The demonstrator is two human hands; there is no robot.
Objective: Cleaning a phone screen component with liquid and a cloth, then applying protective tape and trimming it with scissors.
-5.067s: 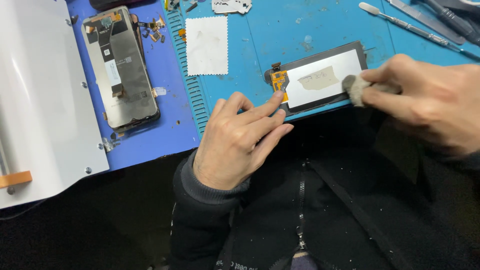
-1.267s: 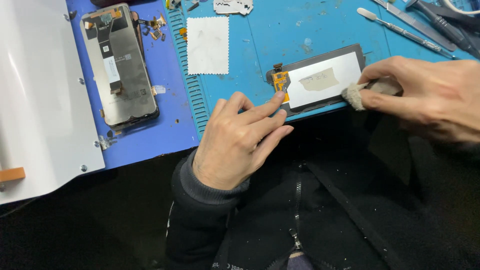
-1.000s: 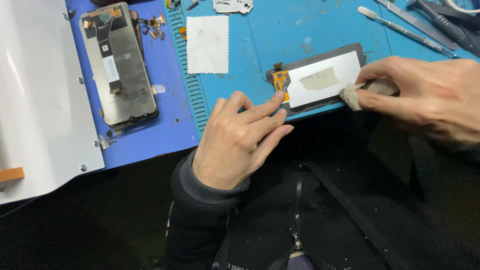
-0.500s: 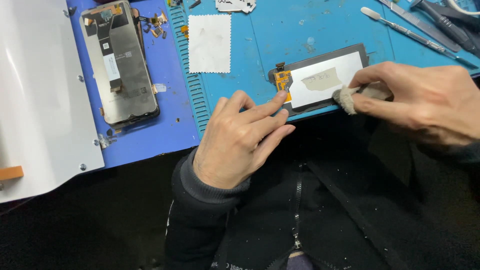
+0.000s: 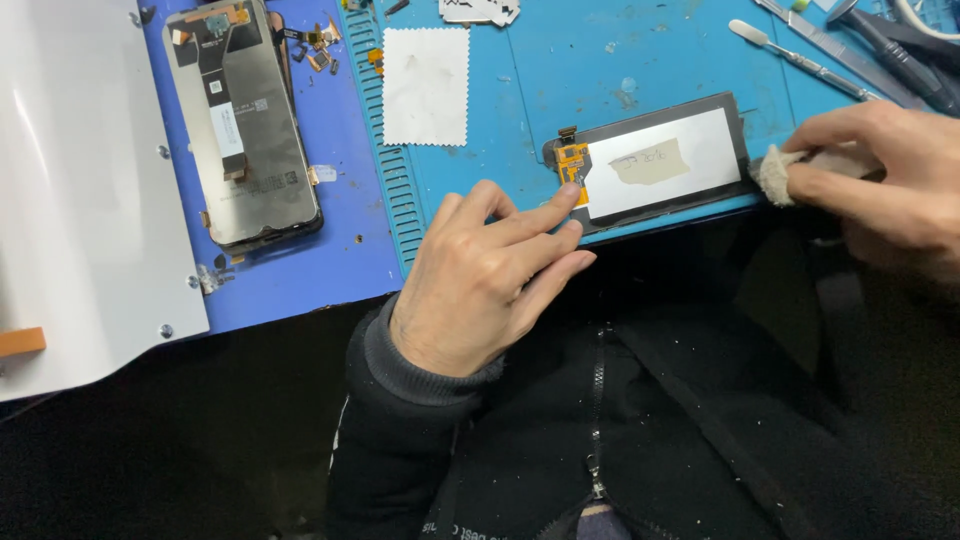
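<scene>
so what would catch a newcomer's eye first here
The phone screen panel lying face down at the near edge of the teal mat, pinned at its orange flex end by the left hand. The right hand presses a grey wad at its other end. Further left, an opened phone lies on a blue mat.

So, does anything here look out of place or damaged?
Yes. The screen panel hangs over the mat's near edge, pinned by the left hand. Small loose parts lie scattered beside the opened phone.

We have one view only, from the head. It looks steeply down, close over the bench edge.
</scene>
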